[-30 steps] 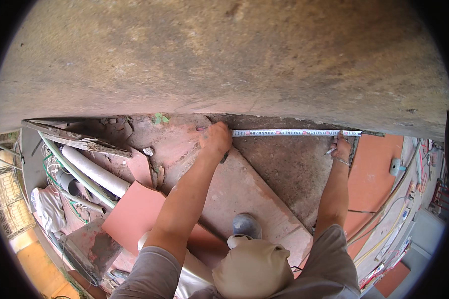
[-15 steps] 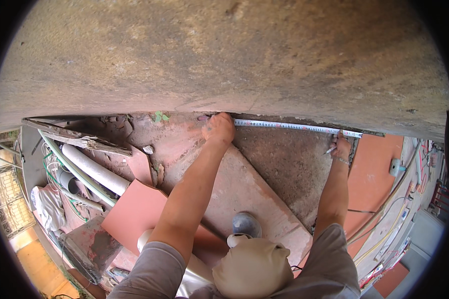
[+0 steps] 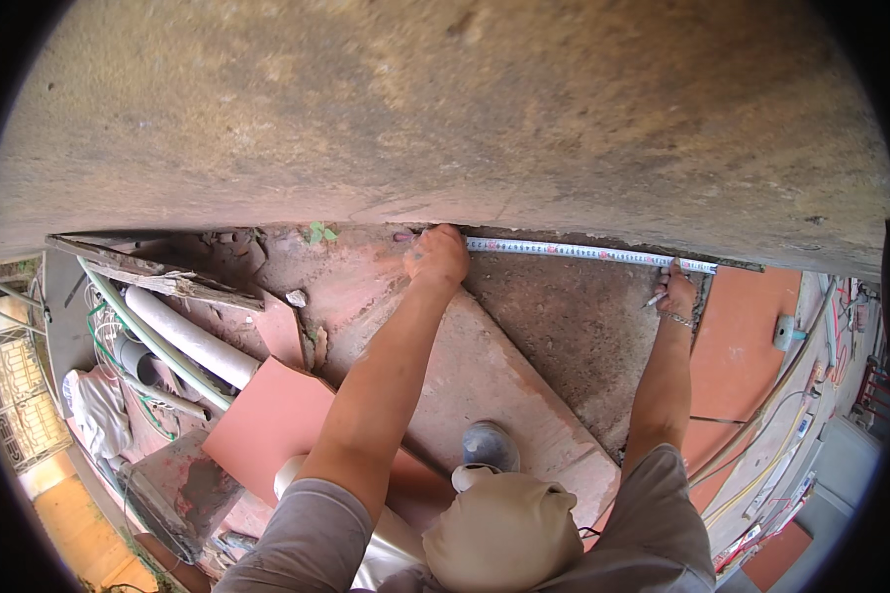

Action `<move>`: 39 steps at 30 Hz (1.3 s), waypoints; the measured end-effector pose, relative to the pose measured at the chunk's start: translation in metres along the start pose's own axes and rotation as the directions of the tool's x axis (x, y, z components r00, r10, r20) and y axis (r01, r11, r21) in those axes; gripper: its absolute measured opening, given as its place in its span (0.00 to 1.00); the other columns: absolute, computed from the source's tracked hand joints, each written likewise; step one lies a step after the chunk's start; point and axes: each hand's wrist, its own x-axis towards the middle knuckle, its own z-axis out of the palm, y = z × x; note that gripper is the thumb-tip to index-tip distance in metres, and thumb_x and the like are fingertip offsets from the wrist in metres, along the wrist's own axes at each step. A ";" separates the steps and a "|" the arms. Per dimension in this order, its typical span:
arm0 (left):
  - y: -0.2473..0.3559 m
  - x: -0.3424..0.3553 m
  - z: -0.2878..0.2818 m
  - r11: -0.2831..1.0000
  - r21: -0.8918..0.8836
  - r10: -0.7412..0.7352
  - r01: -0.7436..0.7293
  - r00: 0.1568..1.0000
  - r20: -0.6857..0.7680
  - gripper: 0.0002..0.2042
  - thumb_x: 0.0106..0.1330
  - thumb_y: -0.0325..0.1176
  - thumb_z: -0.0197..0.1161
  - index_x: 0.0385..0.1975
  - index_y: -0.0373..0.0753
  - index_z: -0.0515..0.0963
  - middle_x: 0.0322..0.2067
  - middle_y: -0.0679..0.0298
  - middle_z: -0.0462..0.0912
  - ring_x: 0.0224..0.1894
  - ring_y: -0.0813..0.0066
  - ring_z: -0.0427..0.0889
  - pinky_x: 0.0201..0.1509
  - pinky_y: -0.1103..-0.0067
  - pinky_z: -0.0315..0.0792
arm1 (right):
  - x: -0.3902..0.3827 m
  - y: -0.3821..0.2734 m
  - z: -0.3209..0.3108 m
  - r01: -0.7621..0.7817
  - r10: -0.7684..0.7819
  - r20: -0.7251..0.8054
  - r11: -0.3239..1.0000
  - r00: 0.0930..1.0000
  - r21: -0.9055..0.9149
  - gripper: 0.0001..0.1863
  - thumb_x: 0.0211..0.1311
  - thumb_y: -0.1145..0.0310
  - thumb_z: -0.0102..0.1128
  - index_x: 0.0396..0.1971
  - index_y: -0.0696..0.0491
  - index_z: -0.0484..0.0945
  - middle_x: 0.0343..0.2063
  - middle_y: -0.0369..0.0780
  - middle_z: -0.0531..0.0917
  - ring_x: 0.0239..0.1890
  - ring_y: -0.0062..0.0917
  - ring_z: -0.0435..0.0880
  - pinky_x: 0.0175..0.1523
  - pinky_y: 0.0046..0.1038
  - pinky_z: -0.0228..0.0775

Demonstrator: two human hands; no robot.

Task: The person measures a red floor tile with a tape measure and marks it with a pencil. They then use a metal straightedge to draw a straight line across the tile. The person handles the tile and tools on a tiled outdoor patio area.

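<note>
A tape measure's white blade [image 3: 564, 249] is drawn out along the foot of the wall, over the gap beside the tiled floor. My left hand [image 3: 435, 255] is closed at the blade's left end, against the wall; whatever part of the tape measure lies inside the fist is hidden. Near the blade's right end, a finger of my right hand [image 3: 676, 293] presses on it. That hand also grips a thin, pale, pen-like stick [image 3: 655, 299], which pokes out to the left. The blade ends by an orange-red tile [image 3: 747, 336].
A rough wall [image 3: 445, 109] spans the far side. At left lie a weathered board [image 3: 173, 274], a grey-white pipe [image 3: 193, 336], hoses, a loose tile [image 3: 267, 420] and a concrete block [image 3: 180, 489]. A grey rounded object [image 3: 490, 447] is below my arms. Cables run along the right.
Both hands and the tape blade stay in nearly the same place. Only a very slight shift of the view shows.
</note>
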 end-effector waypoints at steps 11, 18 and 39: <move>-0.014 0.022 0.023 0.989 0.013 0.149 -0.148 0.985 -0.086 0.19 0.70 0.45 0.61 0.40 0.32 0.84 0.42 0.42 0.87 0.48 0.47 0.87 0.51 0.59 0.81 | -0.011 0.006 0.009 0.044 -0.046 0.029 0.997 0.999 0.063 0.15 0.74 0.59 0.61 0.30 0.52 0.75 0.21 0.35 0.75 0.15 0.19 0.65 0.16 0.23 0.55; -0.015 0.018 0.018 0.983 -0.085 0.152 -0.161 0.983 -0.100 0.20 0.69 0.47 0.62 0.41 0.33 0.84 0.43 0.42 0.86 0.51 0.45 0.85 0.57 0.59 0.78 | -0.033 -0.009 0.021 0.023 -0.018 -0.063 0.996 0.998 0.083 0.17 0.74 0.58 0.62 0.29 0.55 0.77 0.20 0.36 0.76 0.14 0.20 0.65 0.16 0.25 0.57; -0.003 0.000 -0.008 0.995 -0.094 -0.014 0.017 0.999 0.038 0.22 0.71 0.52 0.59 0.48 0.38 0.84 0.49 0.51 0.87 0.55 0.54 0.86 0.57 0.64 0.80 | -0.018 -0.007 0.014 0.014 -0.011 -0.040 0.998 0.999 0.065 0.13 0.75 0.60 0.60 0.32 0.53 0.76 0.23 0.34 0.76 0.17 0.17 0.65 0.17 0.22 0.55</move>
